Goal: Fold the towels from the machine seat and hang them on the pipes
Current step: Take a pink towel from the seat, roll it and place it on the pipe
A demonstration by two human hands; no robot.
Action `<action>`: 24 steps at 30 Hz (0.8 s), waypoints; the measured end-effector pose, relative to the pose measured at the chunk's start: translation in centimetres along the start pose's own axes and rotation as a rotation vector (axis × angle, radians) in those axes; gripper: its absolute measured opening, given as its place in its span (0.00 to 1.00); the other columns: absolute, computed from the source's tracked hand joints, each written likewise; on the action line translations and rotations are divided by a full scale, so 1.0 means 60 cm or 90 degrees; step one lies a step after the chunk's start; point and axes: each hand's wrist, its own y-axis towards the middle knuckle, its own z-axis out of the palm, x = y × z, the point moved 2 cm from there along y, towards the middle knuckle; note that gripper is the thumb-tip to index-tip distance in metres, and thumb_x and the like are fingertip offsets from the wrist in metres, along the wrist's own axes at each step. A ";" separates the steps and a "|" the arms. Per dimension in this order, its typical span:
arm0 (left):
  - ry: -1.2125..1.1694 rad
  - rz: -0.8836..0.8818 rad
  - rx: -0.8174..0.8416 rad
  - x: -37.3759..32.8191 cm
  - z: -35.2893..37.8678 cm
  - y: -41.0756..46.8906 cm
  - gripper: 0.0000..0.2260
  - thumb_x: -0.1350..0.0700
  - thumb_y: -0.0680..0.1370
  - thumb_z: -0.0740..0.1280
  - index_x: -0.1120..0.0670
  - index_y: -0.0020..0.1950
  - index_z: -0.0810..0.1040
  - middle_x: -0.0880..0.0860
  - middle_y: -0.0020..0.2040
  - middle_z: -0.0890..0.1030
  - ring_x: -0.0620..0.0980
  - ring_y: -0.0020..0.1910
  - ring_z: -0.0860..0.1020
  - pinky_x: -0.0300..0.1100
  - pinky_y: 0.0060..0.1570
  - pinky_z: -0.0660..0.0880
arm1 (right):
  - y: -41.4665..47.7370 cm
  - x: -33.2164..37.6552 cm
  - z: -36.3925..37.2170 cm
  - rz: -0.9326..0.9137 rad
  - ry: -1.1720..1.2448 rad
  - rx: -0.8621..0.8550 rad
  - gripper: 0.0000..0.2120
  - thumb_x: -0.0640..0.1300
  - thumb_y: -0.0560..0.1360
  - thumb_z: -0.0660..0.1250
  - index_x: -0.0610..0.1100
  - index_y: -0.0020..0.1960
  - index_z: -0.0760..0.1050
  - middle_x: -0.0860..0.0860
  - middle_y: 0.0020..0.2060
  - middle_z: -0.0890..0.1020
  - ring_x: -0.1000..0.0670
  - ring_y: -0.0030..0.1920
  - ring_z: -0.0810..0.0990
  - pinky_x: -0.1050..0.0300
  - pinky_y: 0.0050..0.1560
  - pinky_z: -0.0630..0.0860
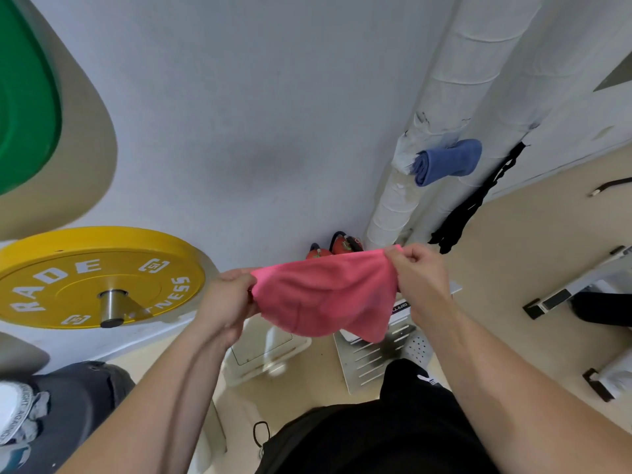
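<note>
A pink towel [325,295] hangs in the air in front of me, stretched between both hands and sagging in the middle. My left hand [229,299] pinches its left corner and my right hand [420,278] pinches its right corner. A folded blue towel [444,160] is draped between two white wrapped pipes [431,114] that run up the wall to the right, above and beyond my right hand.
A yellow weight plate [78,275] on a steel peg juts out at the left, with a green plate [24,97] above it. Two red fire extinguishers [338,246] stand by the wall behind the towel. Black straps [478,203] hang right of the pipes. Machine parts [574,292] lie at the right.
</note>
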 end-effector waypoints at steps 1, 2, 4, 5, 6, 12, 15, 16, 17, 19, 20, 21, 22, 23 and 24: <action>-0.009 0.001 0.010 0.004 0.010 -0.008 0.14 0.70 0.78 0.58 0.61 0.43 0.82 0.53 0.28 0.81 0.51 0.31 0.78 0.43 0.37 0.78 | -0.012 0.001 0.012 -0.020 -0.017 0.006 0.15 0.44 0.76 0.72 0.44 0.32 0.74 0.57 0.24 0.72 0.54 0.27 0.68 0.56 0.34 0.68; -0.020 0.002 0.022 0.007 0.021 -0.017 0.15 0.70 0.79 0.58 0.60 0.43 0.83 0.54 0.32 0.84 0.53 0.35 0.80 0.45 0.37 0.80 | -0.023 0.004 0.024 -0.049 -0.051 0.015 0.12 0.43 0.75 0.72 0.44 0.34 0.76 0.55 0.26 0.75 0.54 0.29 0.71 0.56 0.34 0.69; -0.024 0.016 0.052 0.004 0.043 -0.039 0.15 0.69 0.80 0.59 0.60 0.47 0.85 0.56 0.38 0.87 0.53 0.38 0.83 0.43 0.36 0.81 | -0.047 0.017 0.047 -0.124 -0.155 0.033 0.10 0.44 0.74 0.73 0.47 0.36 0.77 0.54 0.30 0.79 0.54 0.33 0.76 0.57 0.38 0.73; -0.019 0.028 0.068 0.000 0.054 -0.050 0.15 0.69 0.80 0.60 0.59 0.49 0.85 0.58 0.41 0.87 0.52 0.38 0.84 0.44 0.37 0.82 | -0.061 0.026 0.058 -0.152 -0.180 0.050 0.09 0.44 0.74 0.73 0.49 0.36 0.77 0.54 0.31 0.80 0.56 0.33 0.76 0.60 0.38 0.74; -0.015 0.044 0.082 -0.005 0.065 -0.062 0.14 0.68 0.80 0.61 0.58 0.50 0.86 0.59 0.43 0.87 0.52 0.39 0.84 0.45 0.40 0.82 | -0.076 0.035 0.069 -0.170 -0.174 0.076 0.10 0.44 0.74 0.74 0.50 0.37 0.77 0.55 0.31 0.80 0.58 0.33 0.76 0.64 0.38 0.73; -0.053 0.111 0.137 -0.017 0.108 -0.112 0.14 0.65 0.83 0.61 0.55 0.52 0.87 0.62 0.47 0.85 0.57 0.44 0.81 0.45 0.41 0.82 | -0.125 0.056 0.105 -0.266 -0.141 0.173 0.11 0.40 0.75 0.74 0.53 0.39 0.77 0.60 0.32 0.81 0.60 0.34 0.79 0.72 0.38 0.71; -0.046 0.145 0.116 -0.021 0.112 -0.119 0.17 0.67 0.83 0.59 0.54 0.53 0.86 0.59 0.48 0.87 0.54 0.48 0.85 0.47 0.52 0.82 | -0.124 0.053 0.106 -0.317 -0.164 0.173 0.03 0.41 0.74 0.74 0.48 0.44 0.83 0.55 0.38 0.83 0.56 0.39 0.81 0.67 0.42 0.74; -0.045 0.152 0.112 -0.022 0.112 -0.120 0.17 0.67 0.83 0.59 0.54 0.54 0.86 0.58 0.47 0.88 0.54 0.48 0.85 0.47 0.52 0.82 | -0.123 0.052 0.106 -0.348 -0.178 0.166 0.02 0.41 0.74 0.73 0.47 0.45 0.84 0.54 0.40 0.83 0.56 0.41 0.81 0.66 0.45 0.74; -0.048 0.158 0.110 -0.024 0.113 -0.121 0.17 0.67 0.83 0.59 0.54 0.54 0.86 0.57 0.47 0.88 0.53 0.48 0.86 0.46 0.51 0.83 | -0.125 0.052 0.106 -0.387 -0.193 0.159 0.03 0.41 0.74 0.73 0.47 0.47 0.85 0.55 0.41 0.83 0.54 0.44 0.81 0.65 0.47 0.75; -0.067 0.160 0.111 -0.029 0.113 -0.123 0.16 0.67 0.83 0.59 0.55 0.56 0.85 0.57 0.48 0.88 0.52 0.47 0.86 0.42 0.47 0.83 | -0.129 0.049 0.107 -0.454 -0.213 0.150 0.06 0.41 0.74 0.72 0.46 0.50 0.86 0.54 0.44 0.84 0.52 0.47 0.81 0.60 0.50 0.77; -0.079 0.157 0.113 -0.031 0.112 -0.122 0.15 0.67 0.83 0.59 0.55 0.56 0.85 0.56 0.48 0.88 0.50 0.46 0.86 0.40 0.44 0.82 | -0.131 0.048 0.108 -0.474 -0.214 0.155 0.08 0.41 0.75 0.71 0.45 0.52 0.86 0.52 0.45 0.83 0.51 0.48 0.81 0.58 0.50 0.78; -0.096 0.154 0.119 -0.033 0.111 -0.122 0.14 0.66 0.83 0.60 0.55 0.56 0.85 0.55 0.47 0.88 0.48 0.44 0.86 0.38 0.41 0.81 | -0.132 0.046 0.109 -0.488 -0.212 0.170 0.08 0.41 0.75 0.71 0.45 0.53 0.86 0.51 0.46 0.83 0.51 0.47 0.81 0.56 0.49 0.78; -0.109 0.152 0.127 -0.036 0.111 -0.123 0.13 0.65 0.83 0.62 0.54 0.55 0.85 0.54 0.46 0.88 0.47 0.42 0.86 0.37 0.38 0.81 | -0.132 0.045 0.110 -0.504 -0.213 0.189 0.08 0.41 0.75 0.70 0.44 0.52 0.86 0.50 0.46 0.81 0.50 0.47 0.80 0.54 0.47 0.78; -0.111 0.156 0.129 -0.040 0.110 -0.125 0.11 0.65 0.82 0.64 0.54 0.55 0.85 0.53 0.45 0.88 0.46 0.41 0.86 0.36 0.37 0.80 | -0.132 0.044 0.111 -0.520 -0.224 0.209 0.07 0.40 0.76 0.69 0.44 0.49 0.85 0.49 0.46 0.80 0.49 0.46 0.80 0.52 0.46 0.78; -0.100 0.165 0.119 -0.041 0.108 -0.124 0.10 0.64 0.81 0.66 0.54 0.55 0.84 0.52 0.45 0.88 0.46 0.42 0.86 0.36 0.37 0.81 | -0.131 0.043 0.112 -0.536 -0.239 0.226 0.06 0.40 0.76 0.68 0.43 0.46 0.85 0.49 0.45 0.80 0.47 0.46 0.79 0.49 0.46 0.77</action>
